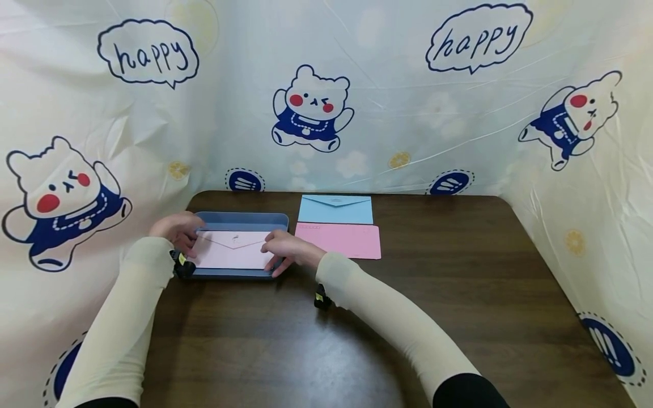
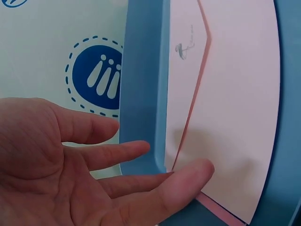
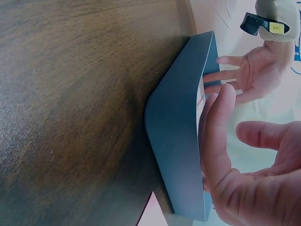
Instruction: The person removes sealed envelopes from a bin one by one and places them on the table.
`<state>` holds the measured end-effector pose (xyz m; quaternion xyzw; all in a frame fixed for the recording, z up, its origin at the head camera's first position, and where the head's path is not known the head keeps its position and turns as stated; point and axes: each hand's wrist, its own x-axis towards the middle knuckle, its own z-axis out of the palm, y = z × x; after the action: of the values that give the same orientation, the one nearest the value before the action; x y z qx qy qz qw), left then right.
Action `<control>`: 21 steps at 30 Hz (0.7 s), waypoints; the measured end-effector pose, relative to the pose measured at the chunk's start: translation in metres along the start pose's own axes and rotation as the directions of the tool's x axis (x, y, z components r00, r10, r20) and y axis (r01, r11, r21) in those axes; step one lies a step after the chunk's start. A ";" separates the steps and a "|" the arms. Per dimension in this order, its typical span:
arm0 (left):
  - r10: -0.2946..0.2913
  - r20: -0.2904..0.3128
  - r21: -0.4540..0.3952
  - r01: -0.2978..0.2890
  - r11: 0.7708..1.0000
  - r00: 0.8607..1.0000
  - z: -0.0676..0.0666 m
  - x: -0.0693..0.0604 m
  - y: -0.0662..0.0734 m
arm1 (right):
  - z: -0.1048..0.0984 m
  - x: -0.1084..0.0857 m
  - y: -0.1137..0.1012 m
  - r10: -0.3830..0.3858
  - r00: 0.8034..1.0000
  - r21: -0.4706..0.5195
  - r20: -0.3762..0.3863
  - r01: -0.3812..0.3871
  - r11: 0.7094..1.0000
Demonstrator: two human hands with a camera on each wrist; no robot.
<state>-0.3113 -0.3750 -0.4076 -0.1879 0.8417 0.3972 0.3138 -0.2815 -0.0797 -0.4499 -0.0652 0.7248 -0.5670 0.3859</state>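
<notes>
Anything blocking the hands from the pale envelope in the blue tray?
Nothing visible does. The left hand and right hand are at opposite ends of the pale envelope, its top uncovered between them. The pink envelope and light-blue envelope lie outside the blue tray, to its right.

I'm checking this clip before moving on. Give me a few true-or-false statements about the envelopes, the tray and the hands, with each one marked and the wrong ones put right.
1. The pale pink envelope lies inside the blue tray. True.
2. The light blue envelope lies on the table, farther from the person than the brighter pink envelope. True.
3. The brighter pink envelope lies left of the tray. False: it lies to the right.
4. The left hand is at the tray's left end, the right hand at its right end. True.
5. The left hand is clenched in a fist. False: its fingers are extended.
6. The table is plain white. False: it is dark brown with a wood grain.
</notes>
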 end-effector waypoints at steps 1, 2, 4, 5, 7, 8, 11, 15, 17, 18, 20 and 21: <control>-0.001 -0.001 0.002 0.001 1.000 1.000 0.000 0.001 0.000 | 0.000 0.000 0.000 0.000 1.000 0.002 -0.002 0.000 1.000; -0.002 -0.001 0.007 0.002 1.000 1.000 0.001 0.001 0.001 | -0.001 -0.001 0.001 0.002 1.000 0.004 -0.005 -0.002 1.000; 0.004 0.004 0.024 -0.004 1.000 1.000 0.001 0.003 0.003 | -0.001 -0.001 0.001 0.004 1.000 0.005 -0.008 -0.004 1.000; -0.002 0.000 0.023 0.002 1.000 1.000 0.001 0.004 0.003 | -0.001 -0.002 0.001 0.007 1.000 0.005 -0.008 -0.007 1.000; -0.013 -0.001 0.019 0.013 1.000 1.000 0.001 0.005 0.004 | -0.002 -0.002 0.001 0.008 1.000 0.005 -0.010 -0.008 1.000; -0.014 0.004 0.021 0.014 1.000 1.000 0.000 0.005 0.005 | -0.002 -0.002 0.001 0.007 1.000 0.006 -0.010 -0.007 1.000; -0.031 0.007 0.009 0.031 0.999 0.999 -0.001 0.004 0.006 | -0.001 -0.001 0.000 0.003 1.000 0.003 -0.009 -0.003 1.000; -0.038 0.020 0.011 0.038 0.999 0.999 -0.001 0.004 0.007 | 0.000 -0.001 -0.001 -0.004 1.000 -0.010 -0.011 0.003 1.000; -0.038 0.024 0.015 0.037 0.999 0.999 -0.001 0.004 0.007 | 0.001 0.000 0.000 -0.006 1.000 -0.019 -0.018 0.005 1.000; -0.037 0.023 0.014 0.037 0.999 0.999 -0.001 0.003 0.007 | 0.002 0.000 0.000 -0.005 1.000 -0.024 -0.021 0.004 1.000; -0.034 0.018 0.013 0.034 0.999 0.999 0.000 0.003 0.006 | 0.005 0.000 0.000 -0.009 1.000 -0.040 -0.030 0.007 0.999; -0.033 0.012 0.011 0.033 0.999 0.999 0.000 0.002 0.005 | 0.006 -0.001 0.000 -0.011 0.999 -0.049 -0.034 0.009 0.999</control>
<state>-0.3161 -0.3719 -0.4064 -0.1977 0.8385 0.3888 0.3266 -0.2772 -0.0842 -0.4496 -0.0686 0.7446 -0.5520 0.3691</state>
